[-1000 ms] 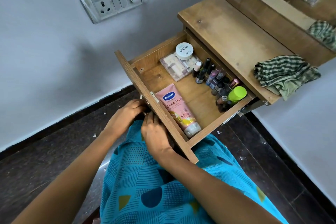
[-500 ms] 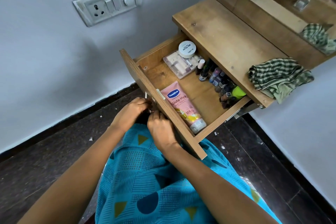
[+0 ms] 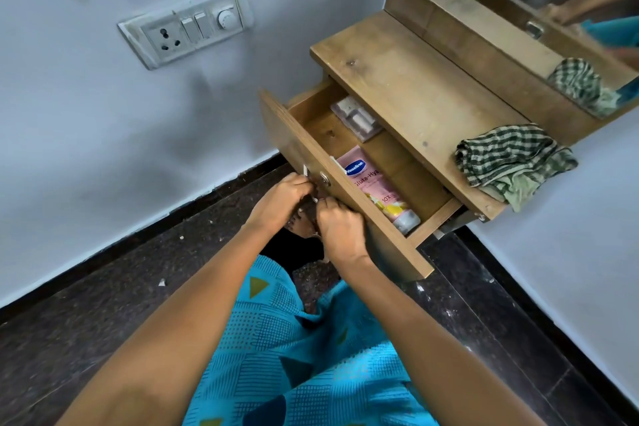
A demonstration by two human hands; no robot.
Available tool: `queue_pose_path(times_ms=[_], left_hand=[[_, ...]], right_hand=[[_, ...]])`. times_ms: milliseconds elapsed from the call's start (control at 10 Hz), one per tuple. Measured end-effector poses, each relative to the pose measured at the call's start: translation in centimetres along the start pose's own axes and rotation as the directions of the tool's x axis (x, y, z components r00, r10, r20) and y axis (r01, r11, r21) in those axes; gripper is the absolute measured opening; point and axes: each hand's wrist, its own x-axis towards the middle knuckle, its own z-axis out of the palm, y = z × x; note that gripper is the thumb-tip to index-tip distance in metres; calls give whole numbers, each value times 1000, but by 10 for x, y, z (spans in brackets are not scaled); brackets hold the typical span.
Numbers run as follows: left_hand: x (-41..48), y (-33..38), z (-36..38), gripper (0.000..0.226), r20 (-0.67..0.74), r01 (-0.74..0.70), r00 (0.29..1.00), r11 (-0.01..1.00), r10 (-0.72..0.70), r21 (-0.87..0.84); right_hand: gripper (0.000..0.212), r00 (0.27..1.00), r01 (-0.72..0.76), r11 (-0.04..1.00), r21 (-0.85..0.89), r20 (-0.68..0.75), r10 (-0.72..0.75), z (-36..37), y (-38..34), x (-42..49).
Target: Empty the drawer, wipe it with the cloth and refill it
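Note:
The wooden drawer stands partly open under the dressing table top. Inside lie a pink Vaseline tube along the front and a clear plastic box at the far end; the rest of the inside is hidden under the top. My left hand and my right hand are side by side at the drawer's front, fingers curled round its handle just below the round lock. The green checked cloth lies crumpled on the right end of the table top.
A mirror rises behind the table top and reflects the cloth. A socket and switch panel is on the wall to the left. Dark stone floor lies below, with my blue garment over my lap.
The drawer has slid inward; the nail polish bottles, white jar and green cap are now hidden under the table top. Both hands stayed on the handle and moved with the drawer front.

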Motion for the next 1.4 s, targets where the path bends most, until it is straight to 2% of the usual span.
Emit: queue_pose_path(times_ms=[200, 500, 600, 700, 800, 900, 1000, 1100, 1200, 1300, 1400], left_hand=[[39, 16, 13, 27, 24, 51, 998, 998, -52, 34], [87, 39, 19, 28, 47, 55, 997, 992, -61, 114], [100, 47, 21, 26, 70, 85, 993, 987, -95, 138], [112, 54, 24, 27, 62, 105, 991, 983, -115, 149], [119, 54, 26, 27, 42, 112, 992, 981, -120, 156], [120, 53, 28, 27, 49, 99, 993, 982, -108, 161], [117, 53, 29, 25, 39, 111, 992, 986, -117, 126], [110, 54, 32, 32, 18, 119, 992, 987, -122, 105], [96, 57, 33, 43, 1, 107, 994, 989, -107, 106], [78, 51, 40, 41, -92, 43, 995, 987, -29, 157], [65, 42, 41, 39, -136, 29, 991, 953, 13, 303]], right_hand=[[28, 997, -74, 997, 32, -35, 76, 1, 31, 16], [31, 988, -138, 990, 32, -60, 140, 9, 69, 39], [31, 987, -152, 986, 72, -35, 154, 15, 77, 44], [17, 978, -207, 977, 52, 39, 205, 10, 87, 49], [27, 969, -218, 975, 44, 132, 211, 16, 93, 51], [16, 980, -197, 980, 5, 32, 197, 17, 91, 50], [21, 983, -185, 983, 13, -10, 185, 20, 90, 49], [19, 984, -178, 982, 68, 33, 176, 24, 91, 44], [25, 993, -117, 993, 30, -5, 117, 34, 93, 37], [32, 997, -66, 996, 55, -34, 68, 47, 92, 30], [40, 989, -88, 994, 71, -117, 96, 46, 83, 30]])
